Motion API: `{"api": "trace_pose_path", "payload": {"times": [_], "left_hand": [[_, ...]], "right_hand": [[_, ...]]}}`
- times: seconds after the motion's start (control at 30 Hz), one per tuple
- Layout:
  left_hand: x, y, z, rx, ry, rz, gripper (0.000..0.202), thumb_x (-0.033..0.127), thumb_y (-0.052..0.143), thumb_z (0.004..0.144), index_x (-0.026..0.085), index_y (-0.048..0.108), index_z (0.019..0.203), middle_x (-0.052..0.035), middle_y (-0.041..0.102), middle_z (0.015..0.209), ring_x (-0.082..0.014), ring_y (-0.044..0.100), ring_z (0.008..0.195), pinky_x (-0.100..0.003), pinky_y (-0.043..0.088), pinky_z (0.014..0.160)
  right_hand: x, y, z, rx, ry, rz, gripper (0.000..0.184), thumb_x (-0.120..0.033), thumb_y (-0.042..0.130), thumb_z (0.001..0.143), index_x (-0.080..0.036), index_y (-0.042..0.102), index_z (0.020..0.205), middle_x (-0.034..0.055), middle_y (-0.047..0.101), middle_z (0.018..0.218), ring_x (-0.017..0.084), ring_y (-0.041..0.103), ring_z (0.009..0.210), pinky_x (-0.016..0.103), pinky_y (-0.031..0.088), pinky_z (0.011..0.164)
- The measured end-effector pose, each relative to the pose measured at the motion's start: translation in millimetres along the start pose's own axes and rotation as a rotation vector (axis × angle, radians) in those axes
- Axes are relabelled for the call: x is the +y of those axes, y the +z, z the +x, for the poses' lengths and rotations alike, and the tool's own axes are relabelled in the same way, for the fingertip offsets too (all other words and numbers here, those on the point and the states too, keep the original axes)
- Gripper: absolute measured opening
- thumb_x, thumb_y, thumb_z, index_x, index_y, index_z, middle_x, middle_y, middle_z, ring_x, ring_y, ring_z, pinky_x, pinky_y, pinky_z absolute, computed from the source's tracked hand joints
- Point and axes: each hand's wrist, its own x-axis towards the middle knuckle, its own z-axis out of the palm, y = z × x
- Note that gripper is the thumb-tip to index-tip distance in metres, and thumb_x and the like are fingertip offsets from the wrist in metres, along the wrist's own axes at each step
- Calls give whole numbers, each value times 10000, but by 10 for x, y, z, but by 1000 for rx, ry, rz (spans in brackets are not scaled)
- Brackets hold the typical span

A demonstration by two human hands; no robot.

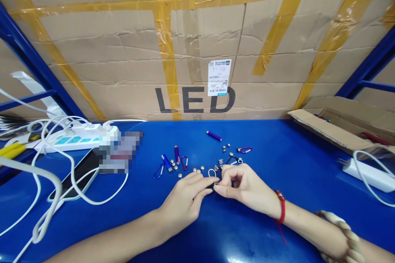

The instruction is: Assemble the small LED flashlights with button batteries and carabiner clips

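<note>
My left hand [187, 199] and my right hand [243, 187] meet over the blue table [277, 164], fingertips pinched together on a small dark keychain part [213, 185] between them. Just beyond the fingers lie a silver carabiner clip [212, 171] and several small round button cells [197, 169]. Further back are a purple mini flashlight tube [214, 135], a blue mini flashlight with carabiner [165, 164], a purple one with a pink clip [180, 158] and a purple carabiner [245, 149]. A red string circles my right wrist.
A big taped cardboard box marked LED [197, 49] walls the back. A white power strip [77, 137] with white cables and a phone [78, 172] lie at left. An open cardboard box [339, 125] and a white charger [367, 172] sit at right.
</note>
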Motion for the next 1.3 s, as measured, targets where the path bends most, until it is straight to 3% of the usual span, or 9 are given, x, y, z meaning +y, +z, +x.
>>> {"api": "trace_pose_path", "payload": {"times": [0.1,0.17,0.37,0.5,0.67,0.83,1.0,1.17,1.3], "left_hand": [[17,5,16,12,-45,-61,306,126,412,886,218,628,1083,-63,693,903,-201,618,835,-321,454,837],[44,1,34,39,-99,-118,300,132,405,892,226,618,1080,-49,686,971,-189,616,903,-297,449,854],[98,-28,81,87,-235,-205,254,187,423,889,157,628,1035,-61,686,916,-190,630,866,-269,473,802],[86,-35,80,37,-175,-221,241,163,430,888,183,639,1006,-35,693,952,-177,625,906,-244,454,812],[95,-50,50,-105,-114,-170,242,146,422,901,200,646,975,-16,692,885,-153,627,802,-217,455,734],[90,-46,7,-131,-32,-77,233,119,415,892,151,644,926,-49,682,863,-161,615,788,-225,457,736],[33,-12,0,-5,-9,-15,246,114,418,879,136,651,955,-67,677,799,-173,604,715,-251,476,699],[5,24,12,76,26,-55,271,102,441,877,196,641,1033,-41,694,874,-171,620,791,-308,430,878],[48,10,34,83,-72,-142,295,107,435,881,225,624,1074,-24,687,945,-159,622,826,-281,426,870]], "right_hand": [[8,5,23,-52,134,107,423,-505,730,614,-128,571,509,-35,476,519,52,378,445,196,319,427],[-13,-5,35,-42,117,83,414,-511,712,637,-125,599,542,-21,508,542,56,395,454,195,325,429],[-63,-111,48,202,-288,-280,285,-437,715,689,-154,692,722,13,597,676,67,464,470,202,409,465],[-6,-199,54,96,-599,-460,183,-344,615,820,-206,717,882,29,631,797,78,559,584,190,455,555],[-6,-223,34,36,-668,-505,141,-299,627,817,-211,728,776,3,626,746,66,585,615,162,434,561],[-4,-149,24,25,-483,-330,241,-411,673,743,-194,722,649,6,617,671,89,580,604,188,443,558],[2,-13,40,72,-125,-77,334,-461,766,599,-151,660,535,13,591,614,103,542,545,223,433,520],[-35,25,39,-34,356,235,437,-539,754,544,-141,574,544,-63,458,400,26,317,297,172,201,306],[-59,-4,52,-55,407,239,460,-591,692,597,-143,587,594,-85,395,319,23,262,290,161,164,309]]}}
